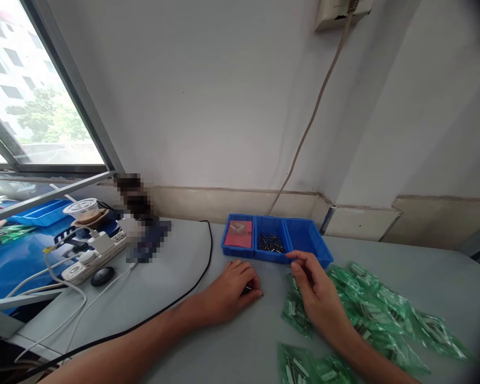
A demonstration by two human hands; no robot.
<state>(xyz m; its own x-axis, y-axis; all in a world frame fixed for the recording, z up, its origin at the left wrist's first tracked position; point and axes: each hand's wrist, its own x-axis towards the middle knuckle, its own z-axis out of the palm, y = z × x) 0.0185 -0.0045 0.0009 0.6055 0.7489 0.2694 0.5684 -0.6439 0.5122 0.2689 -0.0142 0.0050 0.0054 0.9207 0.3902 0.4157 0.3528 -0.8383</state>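
My left hand (240, 288) lies on the grey table with its fingers curled. Small metal bits show under its palm and at the thumb tip, too hidden to name. Over the front edge of the right-hand blue compartment (306, 237), my right hand (314, 285) is closed in a pinch. A thin metal piece (288, 265) pokes out by its fingertips. Dark metal screws (270, 243) lie in the middle compartment. In the left one, a pink card (239, 234) carries small clear pieces. Green plastic bags (368, 298) of metal and whitish parts spread beside and beneath my right forearm.
A black cable (202, 277) crosses the table on the left. Further left are a power strip (98, 258), a black mouse-like object (103, 276), white cables and a lidded cup (84, 209). A wall (224, 106) closes off the back.
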